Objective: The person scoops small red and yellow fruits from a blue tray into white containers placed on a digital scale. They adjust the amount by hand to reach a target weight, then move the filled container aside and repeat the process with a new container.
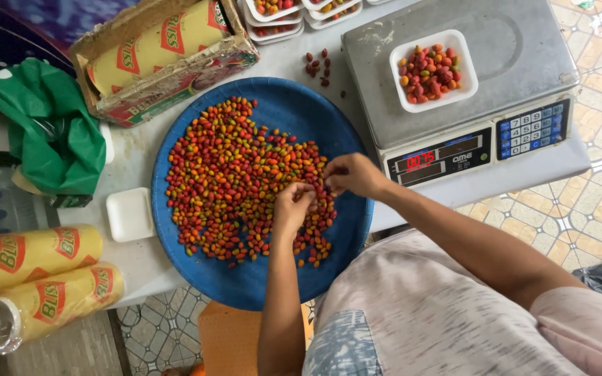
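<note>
Small red and orange peppers (231, 167) cover the blue tray (280, 278) on the table (134, 157). Both hands, left (292, 207) and right (353, 174), pinch a few. Far right, a white tray (462, 87) on the scale (377, 104) holds some; most remain.

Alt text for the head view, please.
Both bare hands, left hand and right hand, pick among small red-orange oval fruits heaped on a round blue tray. Beside it, a grey digital scale carries a filled white foam tray.

White table (130, 157): blue tray (259, 278), scale (454, 76).
</note>
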